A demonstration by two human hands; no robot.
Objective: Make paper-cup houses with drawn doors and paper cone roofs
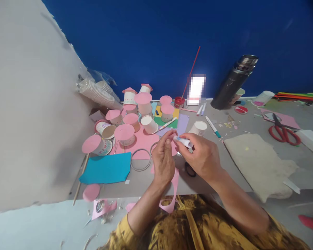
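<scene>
In the middle of the head view my right hand [205,154] is closed around a small white tube [184,141] with blue print, which looks like a glue tube. Its tip points left, against a pink paper piece [174,148] that my left hand [165,159] holds between thumb and fingers. My fingers partly cover the paper, so its full shape is hidden. A white paper cup [199,128] stands just beyond my right hand. Left of my left hand lies a grey ring [141,159]; a cut pink paper scrap [174,187] hangs over the table edge below.
Several paper cups with pink paper tops [124,133] crowd the left side, near a blue sheet [105,168] and a stack of cups [99,92]. To the right are a dark flask [232,83], red-handled scissors [284,133], a marker [213,126] and a pale cloth [258,161].
</scene>
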